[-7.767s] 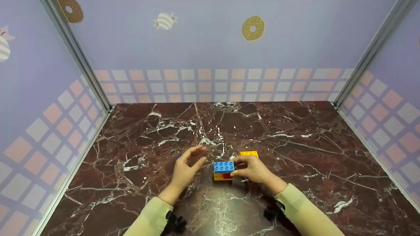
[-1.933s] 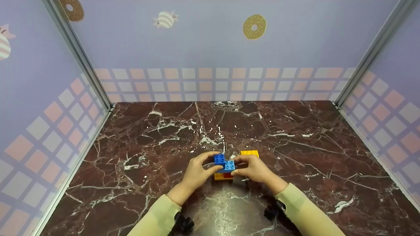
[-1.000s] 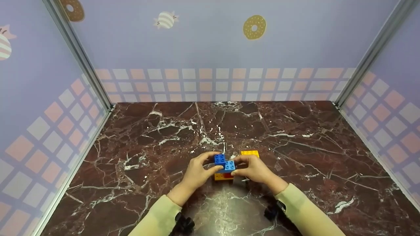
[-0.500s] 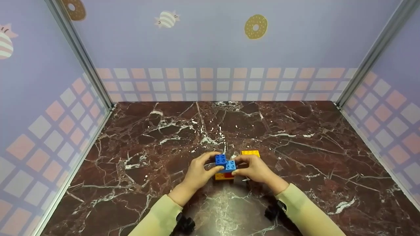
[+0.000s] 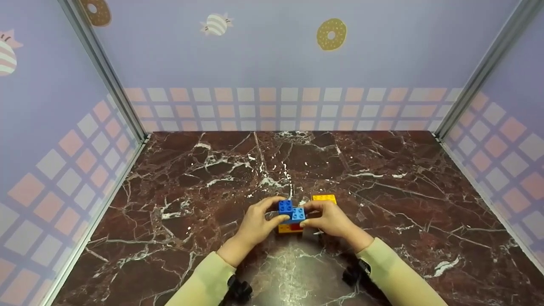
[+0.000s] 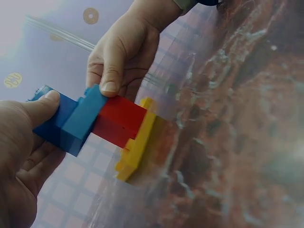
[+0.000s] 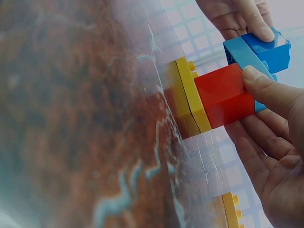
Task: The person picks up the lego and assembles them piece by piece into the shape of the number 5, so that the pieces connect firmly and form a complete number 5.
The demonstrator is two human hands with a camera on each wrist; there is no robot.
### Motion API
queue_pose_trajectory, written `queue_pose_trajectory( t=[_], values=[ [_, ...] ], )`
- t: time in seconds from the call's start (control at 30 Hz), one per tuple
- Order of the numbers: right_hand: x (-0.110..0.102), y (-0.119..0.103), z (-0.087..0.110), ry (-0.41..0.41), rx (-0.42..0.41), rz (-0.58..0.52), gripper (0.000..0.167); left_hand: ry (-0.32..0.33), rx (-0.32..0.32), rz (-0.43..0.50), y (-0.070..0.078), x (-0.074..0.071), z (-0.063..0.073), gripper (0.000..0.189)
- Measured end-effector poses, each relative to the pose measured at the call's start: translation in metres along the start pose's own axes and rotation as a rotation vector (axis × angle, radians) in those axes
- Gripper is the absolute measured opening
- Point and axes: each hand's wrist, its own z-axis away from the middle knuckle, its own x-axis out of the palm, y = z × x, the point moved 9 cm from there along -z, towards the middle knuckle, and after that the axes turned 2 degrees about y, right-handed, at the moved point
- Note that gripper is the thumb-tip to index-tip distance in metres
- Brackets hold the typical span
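A small tower of toy building bricks stands on the table before me. At its base is a flat yellow brick [image 6: 137,147], with a red brick [image 7: 225,95] above it and a light blue brick [image 5: 298,214] over that. On the left half of the light blue brick sits a dark blue brick [image 5: 285,207]. My left hand [image 5: 256,222] pinches the dark blue brick between thumb and fingers. From the other side my right hand [image 5: 330,219] grips the light blue brick, its thumb at the edge near the red one. In the head view the red brick is mostly hidden.
Just behind my right hand another yellow brick [image 5: 324,198] lies on the dark red marbled table [image 5: 204,182]. Patterned lilac panels [image 5: 272,55] wall the table at the back and both sides.
Earlier my left hand was apart from the tower, a blue piece behind it on the table. It then came right and set the dark blue brick atop; since then almost nothing has moved.
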Motion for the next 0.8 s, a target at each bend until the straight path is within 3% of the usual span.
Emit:
queue_pose_trajectory(
  t=[0.43,0.8],
  values=[
    [-0.0004,0.0009,-0.0001,0.014,-0.010,0.023,0.034,0.005,-0.012,-0.028,0.0000,0.0000,0.0011,0.041],
    [0.0001,-0.0009,0.0005,0.013,0.000,0.004,0.036,0.020,0.014,-0.046,0.0013,0.0006,0.0037,0.042]
  ],
)
